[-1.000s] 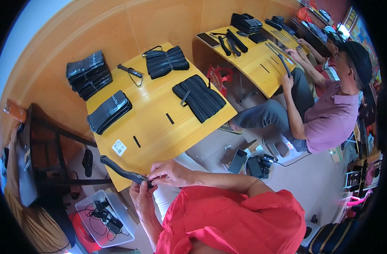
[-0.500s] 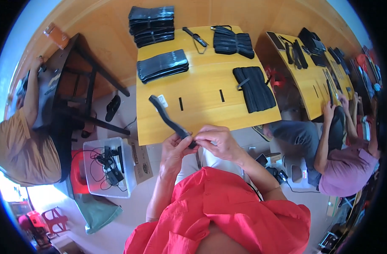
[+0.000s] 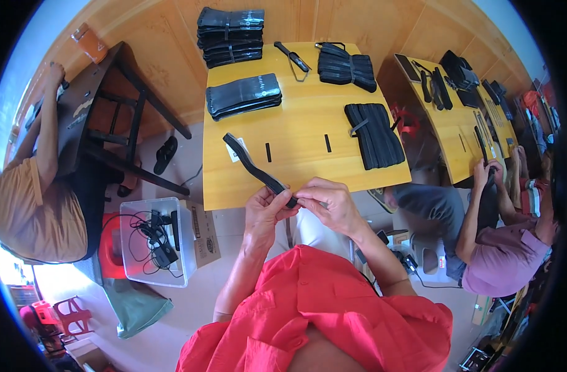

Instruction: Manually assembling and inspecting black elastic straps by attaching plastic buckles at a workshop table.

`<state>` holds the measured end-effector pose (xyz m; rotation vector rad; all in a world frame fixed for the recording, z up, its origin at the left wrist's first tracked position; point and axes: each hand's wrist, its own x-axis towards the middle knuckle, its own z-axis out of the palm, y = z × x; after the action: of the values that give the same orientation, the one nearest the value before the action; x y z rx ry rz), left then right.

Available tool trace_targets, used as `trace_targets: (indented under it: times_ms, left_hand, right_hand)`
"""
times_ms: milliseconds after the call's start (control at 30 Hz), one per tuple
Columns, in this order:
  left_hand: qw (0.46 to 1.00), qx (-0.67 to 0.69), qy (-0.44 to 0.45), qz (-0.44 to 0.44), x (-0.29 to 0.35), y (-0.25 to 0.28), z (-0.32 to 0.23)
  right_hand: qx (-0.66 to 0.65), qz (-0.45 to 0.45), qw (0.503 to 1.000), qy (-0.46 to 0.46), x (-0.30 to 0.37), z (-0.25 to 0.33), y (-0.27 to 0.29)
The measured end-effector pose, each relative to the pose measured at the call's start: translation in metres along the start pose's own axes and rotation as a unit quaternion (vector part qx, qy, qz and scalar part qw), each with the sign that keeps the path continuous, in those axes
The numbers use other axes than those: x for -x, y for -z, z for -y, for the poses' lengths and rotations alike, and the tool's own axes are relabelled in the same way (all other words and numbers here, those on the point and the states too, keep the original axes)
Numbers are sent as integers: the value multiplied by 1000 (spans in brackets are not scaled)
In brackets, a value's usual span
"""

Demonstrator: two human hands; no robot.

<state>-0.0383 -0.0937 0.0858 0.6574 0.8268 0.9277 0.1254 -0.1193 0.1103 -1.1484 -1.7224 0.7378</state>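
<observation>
A long, flat black strap (image 3: 259, 173) is held at its near end, just off the front edge of the yellow table (image 3: 302, 127). My left hand (image 3: 266, 208) is closed around that end with the thumb on top. My right hand (image 3: 324, 201) pinches at the tip of the same end, its fingertips touching it. The far part of the strap rises up and to the left over the table, in front of a small white label (image 3: 238, 149). What the right fingertips grip is too small to make out.
Black packs (image 3: 243, 96) are stacked at the table's back left. Tied black bundles (image 3: 374, 136) lie to the right, and a looped strap (image 3: 294, 59) lies at the back. A clear bin of cables (image 3: 156, 242) stands on the floor at left. People sit at both sides.
The view has shifted slightly. Both hands stay at the strap's near end, and the strap has turned a little, showing more of its edge.
</observation>
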Motion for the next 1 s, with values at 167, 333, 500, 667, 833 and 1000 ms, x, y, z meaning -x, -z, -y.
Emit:
trace_targets:
  times_ms: [167,333,500,667,833,1000]
  left_hand:
    - [1000,-5,-4,-21,1,-3,-1]
    - [1000,-6,-16,-26,0,-4,1]
    - [998,-27,-40,-35,-2,-6,1]
    - [997,-40,-47,-41,-2,-8,0]
    - [997,-16,-61,-46,-2,-8,3]
    - [997,-18,-65,-45,-1,-10,4]
  right_hand:
    - [4,-5,1000,6,-1,2,-1]
    - [24,-28,998,48,1,1,-5]
    - [63,-44,995,60,3,2,-10]
    - [90,-57,993,57,2,3,-12]
    - [72,-67,993,59,2,4,-13]
    - [75,-66,994,45,4,1,-15]
